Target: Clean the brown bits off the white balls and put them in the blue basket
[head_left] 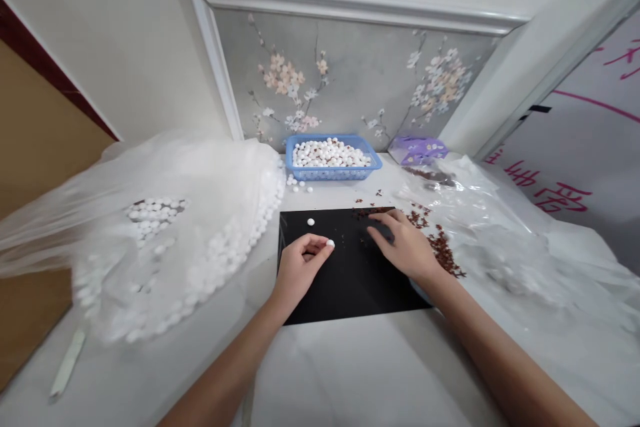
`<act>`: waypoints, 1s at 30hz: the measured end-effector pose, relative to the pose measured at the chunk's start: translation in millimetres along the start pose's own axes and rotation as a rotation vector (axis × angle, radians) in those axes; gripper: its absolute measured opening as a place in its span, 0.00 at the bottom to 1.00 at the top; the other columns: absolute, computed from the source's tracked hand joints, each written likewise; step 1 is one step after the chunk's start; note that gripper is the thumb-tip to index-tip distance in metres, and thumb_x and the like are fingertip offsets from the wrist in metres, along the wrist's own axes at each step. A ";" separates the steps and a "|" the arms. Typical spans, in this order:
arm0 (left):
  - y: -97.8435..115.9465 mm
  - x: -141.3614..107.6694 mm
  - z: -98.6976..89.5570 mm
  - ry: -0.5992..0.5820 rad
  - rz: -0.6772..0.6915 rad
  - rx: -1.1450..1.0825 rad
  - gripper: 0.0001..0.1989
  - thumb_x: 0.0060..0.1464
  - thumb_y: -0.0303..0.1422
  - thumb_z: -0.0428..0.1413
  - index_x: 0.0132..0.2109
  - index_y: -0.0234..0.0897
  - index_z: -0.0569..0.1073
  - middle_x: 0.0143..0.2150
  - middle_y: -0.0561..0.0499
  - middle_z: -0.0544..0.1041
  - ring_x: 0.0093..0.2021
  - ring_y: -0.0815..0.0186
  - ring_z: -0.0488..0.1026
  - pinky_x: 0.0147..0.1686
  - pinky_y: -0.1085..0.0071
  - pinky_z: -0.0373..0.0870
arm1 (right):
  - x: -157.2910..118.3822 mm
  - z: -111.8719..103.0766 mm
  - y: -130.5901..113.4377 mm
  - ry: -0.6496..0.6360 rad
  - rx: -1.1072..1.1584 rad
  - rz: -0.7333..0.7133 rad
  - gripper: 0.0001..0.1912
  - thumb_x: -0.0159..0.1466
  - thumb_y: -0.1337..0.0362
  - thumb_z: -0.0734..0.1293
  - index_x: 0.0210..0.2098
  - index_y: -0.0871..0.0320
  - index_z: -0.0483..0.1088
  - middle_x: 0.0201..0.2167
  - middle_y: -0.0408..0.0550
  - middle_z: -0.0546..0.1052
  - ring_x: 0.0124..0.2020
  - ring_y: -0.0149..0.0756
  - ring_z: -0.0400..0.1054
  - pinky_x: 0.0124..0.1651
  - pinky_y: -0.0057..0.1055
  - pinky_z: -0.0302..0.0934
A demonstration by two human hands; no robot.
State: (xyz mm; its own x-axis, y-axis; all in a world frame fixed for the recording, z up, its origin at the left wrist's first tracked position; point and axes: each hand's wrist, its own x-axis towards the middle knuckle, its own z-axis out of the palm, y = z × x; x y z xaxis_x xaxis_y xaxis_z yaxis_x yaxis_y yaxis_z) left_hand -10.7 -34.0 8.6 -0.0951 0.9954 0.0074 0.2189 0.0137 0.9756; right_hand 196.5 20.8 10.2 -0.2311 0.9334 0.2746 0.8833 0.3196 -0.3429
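Note:
My left hand [296,268] pinches a small white ball [331,243] between thumb and fingertips, just above a black mat [350,290]. A second white ball [311,221] lies loose on the mat's far left part. Over the mat's right side is my right hand [407,248], thumb and forefinger apart, with nothing visible between them. Close to those fingertips, small reddish-brown pieces [370,211] lie along the mat's far edge. More brown star-like pieces [443,250] are heaped beside the mat, partly hidden by my right hand and wrist.
Behind the mat stands a blue plastic basket [327,173] full of white balls, with several loose balls [295,183] by it. To the left is a large sheer white bag [220,213] of white balls. Clear plastic bags [520,253] and a purple packet [423,149] lie right.

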 end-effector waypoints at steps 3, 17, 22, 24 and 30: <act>-1.2 0.3 -0.1 -0.005 0.011 0.000 0.12 0.48 0.40 0.56 0.35 0.36 0.74 0.34 0.48 0.77 0.35 0.64 0.74 0.36 0.70 0.69 | -0.6 1.2 -5.6 -0.132 0.111 -0.092 0.08 0.59 0.59 0.62 0.35 0.53 0.71 0.35 0.44 0.72 0.26 0.30 0.66 0.29 0.27 0.58; 2.9 -3.5 -0.2 -0.080 -0.006 -0.104 0.10 0.47 0.36 0.58 0.36 0.35 0.73 0.28 0.51 0.77 0.30 0.67 0.74 0.34 0.73 0.70 | -14.8 8.6 -39.3 -0.089 0.830 0.197 0.16 0.55 0.54 0.66 0.34 0.61 0.74 0.14 0.42 0.69 0.16 0.30 0.64 0.22 0.27 0.61; 0.7 -4.3 0.0 -0.144 -0.008 -0.115 0.11 0.47 0.36 0.58 0.37 0.35 0.74 0.30 0.48 0.78 0.32 0.66 0.75 0.36 0.71 0.72 | -17.7 11.2 -43.3 -0.091 0.926 0.227 0.17 0.53 0.56 0.68 0.38 0.61 0.75 0.20 0.46 0.75 0.16 0.29 0.65 0.23 0.28 0.64; -0.3 -4.2 0.2 -0.165 -0.009 -0.122 0.12 0.47 0.37 0.58 0.37 0.34 0.74 0.31 0.47 0.78 0.33 0.64 0.76 0.37 0.70 0.72 | -18.0 11.0 -43.8 -0.088 0.972 0.265 0.19 0.51 0.57 0.69 0.40 0.60 0.74 0.28 0.50 0.78 0.19 0.31 0.69 0.25 0.29 0.66; 1.4 -3.9 0.4 -0.154 -0.015 -0.140 0.12 0.45 0.36 0.59 0.37 0.34 0.74 0.34 0.46 0.79 0.37 0.62 0.76 0.39 0.68 0.72 | -18.7 6.5 -48.6 -0.132 1.068 0.298 0.18 0.53 0.59 0.68 0.42 0.58 0.72 0.40 0.52 0.77 0.42 0.41 0.72 0.33 0.30 0.70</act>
State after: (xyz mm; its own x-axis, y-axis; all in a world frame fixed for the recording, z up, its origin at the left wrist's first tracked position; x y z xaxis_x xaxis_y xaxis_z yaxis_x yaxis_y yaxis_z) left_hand -9.7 -37.9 9.8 0.0550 0.9980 -0.0305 0.0805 0.0260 0.9964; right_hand 155.3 -11.1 15.9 -0.1655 0.9859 -0.0233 0.1212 -0.0031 -0.9926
